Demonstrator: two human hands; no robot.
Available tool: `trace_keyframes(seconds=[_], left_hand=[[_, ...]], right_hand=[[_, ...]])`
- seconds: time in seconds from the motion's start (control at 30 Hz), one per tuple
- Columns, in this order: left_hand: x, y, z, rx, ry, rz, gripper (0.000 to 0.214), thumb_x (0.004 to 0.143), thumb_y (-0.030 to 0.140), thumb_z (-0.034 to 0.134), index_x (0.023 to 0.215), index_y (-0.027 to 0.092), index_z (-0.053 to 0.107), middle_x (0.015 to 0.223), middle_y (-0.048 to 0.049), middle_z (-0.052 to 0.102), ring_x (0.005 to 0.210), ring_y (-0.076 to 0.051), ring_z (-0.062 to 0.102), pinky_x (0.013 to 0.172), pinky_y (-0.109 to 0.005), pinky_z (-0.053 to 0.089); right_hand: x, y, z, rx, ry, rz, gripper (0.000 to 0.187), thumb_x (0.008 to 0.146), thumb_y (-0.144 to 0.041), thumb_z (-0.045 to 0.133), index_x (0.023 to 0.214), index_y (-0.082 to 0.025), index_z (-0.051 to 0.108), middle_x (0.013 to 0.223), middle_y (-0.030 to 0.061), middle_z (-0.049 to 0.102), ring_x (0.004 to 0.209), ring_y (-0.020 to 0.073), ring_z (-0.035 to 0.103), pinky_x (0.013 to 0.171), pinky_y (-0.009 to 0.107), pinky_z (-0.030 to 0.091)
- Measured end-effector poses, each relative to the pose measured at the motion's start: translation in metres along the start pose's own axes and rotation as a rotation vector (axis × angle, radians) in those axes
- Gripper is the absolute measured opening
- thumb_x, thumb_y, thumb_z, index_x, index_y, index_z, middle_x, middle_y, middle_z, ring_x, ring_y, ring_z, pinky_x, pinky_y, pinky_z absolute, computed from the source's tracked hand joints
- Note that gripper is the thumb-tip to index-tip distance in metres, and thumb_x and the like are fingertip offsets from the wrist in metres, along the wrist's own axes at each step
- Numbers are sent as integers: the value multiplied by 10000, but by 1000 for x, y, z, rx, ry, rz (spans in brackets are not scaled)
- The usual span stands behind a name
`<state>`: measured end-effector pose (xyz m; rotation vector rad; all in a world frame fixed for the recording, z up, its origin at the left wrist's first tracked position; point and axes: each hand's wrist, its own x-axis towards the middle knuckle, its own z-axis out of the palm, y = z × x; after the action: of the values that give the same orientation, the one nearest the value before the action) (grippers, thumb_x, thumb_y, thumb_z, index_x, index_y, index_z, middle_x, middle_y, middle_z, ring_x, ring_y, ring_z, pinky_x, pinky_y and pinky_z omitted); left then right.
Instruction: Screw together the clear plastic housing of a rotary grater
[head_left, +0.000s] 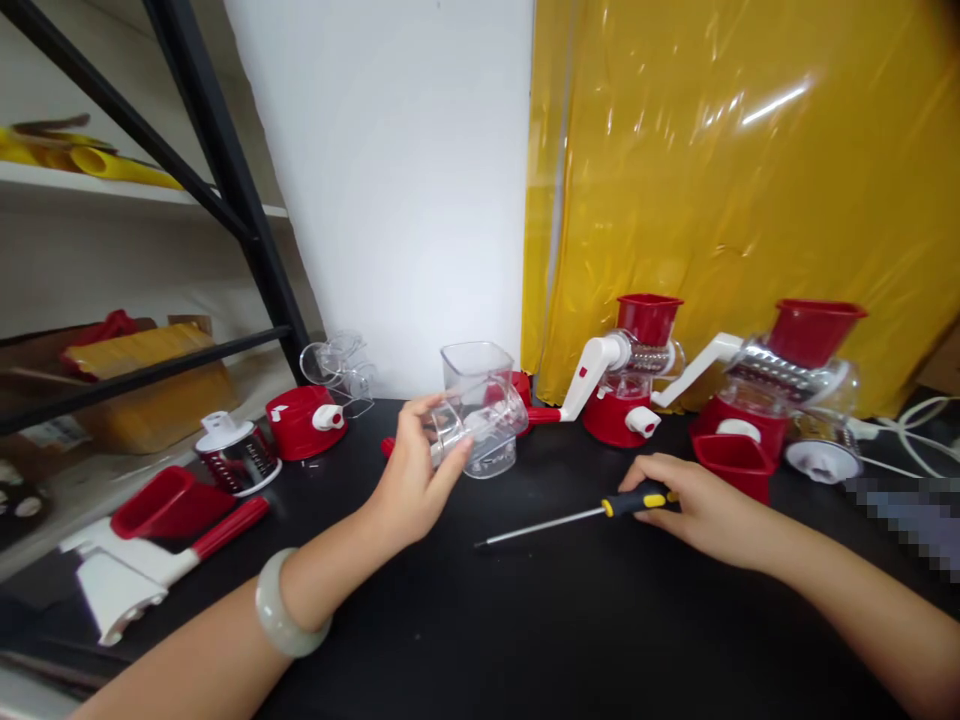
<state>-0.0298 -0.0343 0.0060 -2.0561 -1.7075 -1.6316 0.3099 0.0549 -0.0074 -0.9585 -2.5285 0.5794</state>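
Observation:
A clear plastic grater housing [491,425] with a square hopper top is gripped in my left hand [420,465], thumb in front and fingers round its side. The housing is a little above or on the black table; I cannot tell which. My right hand [675,500] has its fingers round the black and yellow handle of a screwdriver [577,520]. The shaft points left, low over the table, toward the area below the housing. Behind the housing, a red part [520,392] is mostly hidden.
Two assembled red drum graters [619,410] [750,410] stand at the right. Left on the black table [480,630] are a red base [300,425], a grating drum [238,458], a red hopper [172,503] and a white crank with red handle [229,528]. A black shelf frame [225,140] rises at the left.

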Motion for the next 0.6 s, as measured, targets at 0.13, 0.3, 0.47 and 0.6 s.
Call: trace_keyframes(seconds=[0.13, 0.3, 0.47, 0.6], left_hand=[[1, 3, 7, -173, 16, -227, 456, 894, 464, 576, 1208, 191, 390, 1254, -144, 512, 1173, -287, 559, 1001, -517, 459], [11, 21, 7, -722, 91, -701, 432, 824, 527, 674, 985, 214, 424, 1116, -73, 579, 890, -209, 658, 717, -376, 571], [10, 30, 4, -863, 76, -813, 439, 780, 475, 752, 891, 208, 423, 982, -27, 589, 775, -153, 646, 672, -342, 585], [6, 34, 4, -867, 88, -824, 423, 796, 446, 746, 910, 212, 412, 987, -29, 591, 831, -176, 655, 678, -381, 607]], right_hand=[[2, 3, 8, -5, -34, -34, 148, 837, -221, 650, 983, -244, 652, 1018, 47, 665, 985, 225, 624, 889, 374, 474], [5, 5, 20, -69, -46, -98, 173, 854, -204, 639, 1019, -244, 671, 1049, 68, 638, 1030, 237, 594, 956, 427, 456], [5, -4, 20, -156, 20, -138, 269, 864, -211, 627, 1129, -253, 648, 1098, 82, 628, 1063, 265, 600, 964, 519, 478], [15, -37, 24, -121, 221, -219, 598, 891, -257, 604, 1451, -280, 397, 1325, 127, 511, 1239, 288, 541, 1027, 538, 481]])
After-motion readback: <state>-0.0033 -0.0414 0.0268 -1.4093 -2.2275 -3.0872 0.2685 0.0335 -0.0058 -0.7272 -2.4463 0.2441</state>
